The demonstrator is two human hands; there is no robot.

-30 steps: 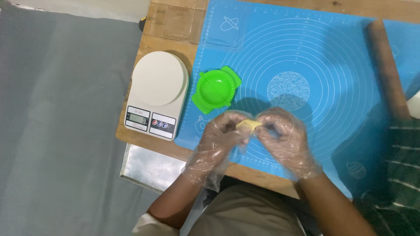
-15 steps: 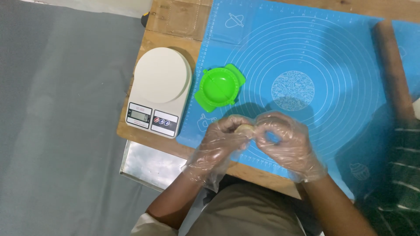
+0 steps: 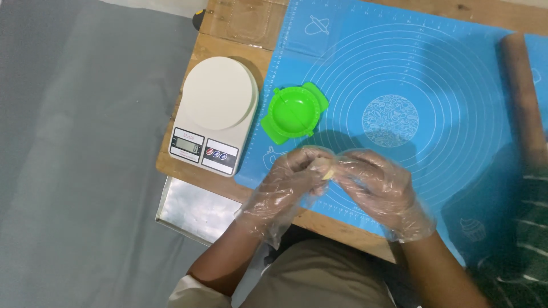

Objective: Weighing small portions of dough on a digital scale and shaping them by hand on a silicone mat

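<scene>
Both of my hands wear clear plastic gloves and meet above the near edge of a blue silicone baking mat (image 3: 434, 68). My left hand (image 3: 285, 185) and my right hand (image 3: 379, 188) pinch a small pale yellow piece of dough (image 3: 325, 169) between their fingertips. Most of the dough is hidden by the fingers. A green round dumpling mould (image 3: 295, 113) lies open on the mat just beyond my left hand.
A white kitchen scale (image 3: 216, 114) sits on the wooden table (image 3: 237, 25) left of the mat. A wooden rolling pin (image 3: 522, 97) lies at the right. A metal tray (image 3: 191, 211) juts out below the table edge. Striped fabric (image 3: 522, 245) shows at the lower right.
My fingers have closed further around the dough, so less of it shows. The view has shifted slightly, moving everything a little right and down.
</scene>
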